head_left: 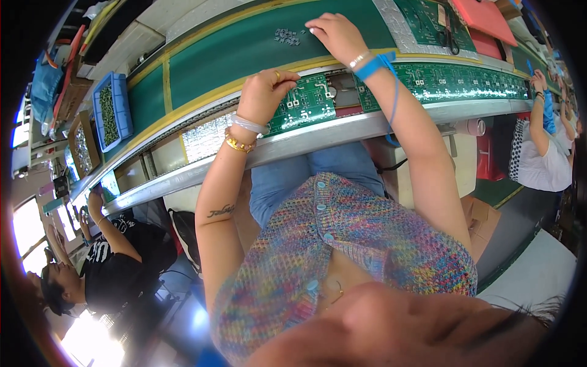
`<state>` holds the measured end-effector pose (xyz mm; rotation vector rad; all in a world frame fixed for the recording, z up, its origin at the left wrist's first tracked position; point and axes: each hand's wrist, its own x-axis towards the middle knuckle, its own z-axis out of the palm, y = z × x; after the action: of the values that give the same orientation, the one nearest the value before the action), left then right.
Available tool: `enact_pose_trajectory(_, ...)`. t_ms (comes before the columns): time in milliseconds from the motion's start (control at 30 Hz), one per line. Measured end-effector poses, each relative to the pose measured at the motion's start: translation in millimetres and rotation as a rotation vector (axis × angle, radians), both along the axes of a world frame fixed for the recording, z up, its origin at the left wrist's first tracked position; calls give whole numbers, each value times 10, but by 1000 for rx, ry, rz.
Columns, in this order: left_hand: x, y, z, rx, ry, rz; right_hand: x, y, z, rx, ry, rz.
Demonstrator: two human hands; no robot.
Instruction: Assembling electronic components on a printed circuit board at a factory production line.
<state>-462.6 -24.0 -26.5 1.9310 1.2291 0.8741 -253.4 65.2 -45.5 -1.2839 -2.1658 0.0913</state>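
A green circuit board [312, 109] lies on the metal rail in front of me. My left hand [264, 98] is over its left end, thumb and fingers pinched together; whatever may be between the fingertips is too small to make out. Beyond the rail, my right hand [340, 38] reaches over the green work surface with fingers stretched out to the left. Its fingertips are beside a single small grey part. A loose pile of small grey components [287, 37] lies just left of them. A blue strap [374, 65] with a cord circles my right wrist.
More green boards [452, 82] line the rail to the right. A blue bin [111, 111] of small parts stands at the left, beside a cardboard box [83, 144]. Scissors [451, 41] and a red tray [486, 21] are at the far right. Co-workers sit on both sides.
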Motion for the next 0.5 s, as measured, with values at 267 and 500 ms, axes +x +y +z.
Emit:
enact_pose_trajectory(267,283,-60,-81,29,51,-59,-94,-7,16,-82,-49,64)
enact_pose_trajectory(500,407,-68,-164,149,130,-50,-52,-192,113,-197,184,-47)
